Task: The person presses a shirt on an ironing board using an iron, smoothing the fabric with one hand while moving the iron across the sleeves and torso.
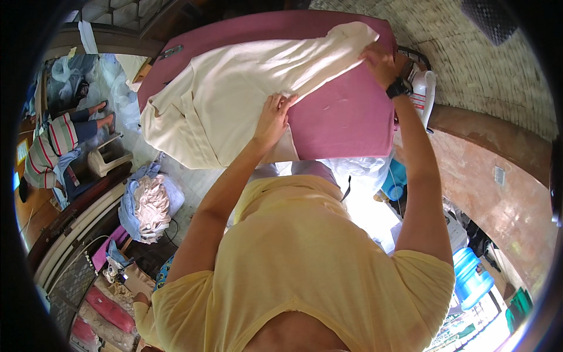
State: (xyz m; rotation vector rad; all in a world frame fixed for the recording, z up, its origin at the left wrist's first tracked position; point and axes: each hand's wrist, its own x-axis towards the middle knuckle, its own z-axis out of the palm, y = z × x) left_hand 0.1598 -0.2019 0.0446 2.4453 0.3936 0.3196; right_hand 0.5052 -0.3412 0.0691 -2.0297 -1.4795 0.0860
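Note:
A cream long-sleeved garment [234,82] lies spread over the padded ironing board [346,126] with a maroon cover. One sleeve stretches toward the board's far right corner, and part of the cloth drapes over the near edge. My left hand [273,119] rests on the cloth near the base of that sleeve, fingers extended and lying flat. At the sleeve's far end, my right hand [381,66] has its fingers bent and pinching the edge of the cuff. A dark watch is on my right wrist.
A white appliance, apparently an iron [423,94], stands beyond the board's right end. On the left, a pile of clothes [152,202] sits near a beige stool [108,155], and another person in a striped top [56,146] is farther off. Blue water jugs [471,276] stand at lower right.

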